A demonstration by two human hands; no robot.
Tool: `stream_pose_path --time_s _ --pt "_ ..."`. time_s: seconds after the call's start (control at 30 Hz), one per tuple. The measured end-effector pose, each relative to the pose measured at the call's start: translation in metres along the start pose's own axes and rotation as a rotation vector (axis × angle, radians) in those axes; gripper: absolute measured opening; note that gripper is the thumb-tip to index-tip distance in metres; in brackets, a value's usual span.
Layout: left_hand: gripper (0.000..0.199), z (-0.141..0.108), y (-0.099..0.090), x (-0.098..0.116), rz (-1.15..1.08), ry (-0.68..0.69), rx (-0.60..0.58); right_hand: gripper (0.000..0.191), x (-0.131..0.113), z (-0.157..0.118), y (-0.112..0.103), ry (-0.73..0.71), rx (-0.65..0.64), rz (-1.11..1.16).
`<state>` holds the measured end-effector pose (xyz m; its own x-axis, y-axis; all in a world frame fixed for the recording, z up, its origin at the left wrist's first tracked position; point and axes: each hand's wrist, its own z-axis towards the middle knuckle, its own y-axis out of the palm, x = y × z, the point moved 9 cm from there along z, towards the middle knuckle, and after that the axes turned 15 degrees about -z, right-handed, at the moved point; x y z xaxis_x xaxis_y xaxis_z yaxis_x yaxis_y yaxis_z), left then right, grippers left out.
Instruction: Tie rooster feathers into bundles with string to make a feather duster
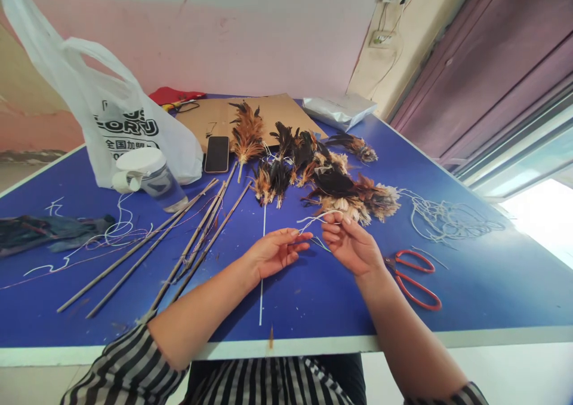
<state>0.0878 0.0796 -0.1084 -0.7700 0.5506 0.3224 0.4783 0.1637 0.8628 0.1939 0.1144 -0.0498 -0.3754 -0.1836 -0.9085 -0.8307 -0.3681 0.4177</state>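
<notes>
A short length of white string [312,218] runs between my two hands above the table. My left hand [280,253] is closed in a pinch on it, thumb and forefinger together. With its fingertips, my right hand [353,245] grips the string's other part; a loop hangs below between the hands. Just beyond the right hand lies a heap of brown, black and cream feather bunches [333,184]. Red-handled scissors [416,279] rest beside my right wrist. Several thin bamboo sticks [197,238] lie to the left of my left hand.
A tangle of pale string [447,220] lies at right. At left stand a white plastic bag [147,112] and a lidded water jug [163,187], near dark cloth [49,235]. Behind are a phone [217,154], cardboard [286,109], a feather duster head [246,133] and a silver packet [342,111].
</notes>
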Motion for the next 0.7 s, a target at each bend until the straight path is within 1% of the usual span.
stream_pose_path --time_s 0.1,0.2,0.27,0.47,0.53,0.6,0.7 --pt "0.008 0.0 0.004 0.006 -0.042 0.057 -0.055 0.006 0.004 -0.001 -0.001 0.029 0.006 -0.007" --pt "0.004 0.0 0.01 0.008 -0.046 0.058 -0.127 0.005 0.006 0.0 0.0 0.042 -0.02 0.036" --pt "0.004 0.0 0.012 0.008 -0.039 0.053 -0.145 0.005 0.009 0.0 0.0 0.049 -0.029 0.032" --pt "0.006 0.001 0.007 0.007 0.077 0.068 -0.071 0.011 0.015 -0.001 0.004 0.07 -0.039 -0.038" --pt "0.006 0.001 0.004 0.011 0.134 0.096 -0.031 0.011 0.016 -0.002 0.004 0.08 -0.049 -0.04" --pt "0.007 0.0 0.002 0.019 0.215 0.157 0.018 0.01 0.015 -0.002 0.0 0.078 -0.045 -0.039" --pt "0.013 -0.003 0.002 0.039 0.371 0.291 0.074 0.009 0.012 -0.001 -0.01 0.058 0.0 -0.051"
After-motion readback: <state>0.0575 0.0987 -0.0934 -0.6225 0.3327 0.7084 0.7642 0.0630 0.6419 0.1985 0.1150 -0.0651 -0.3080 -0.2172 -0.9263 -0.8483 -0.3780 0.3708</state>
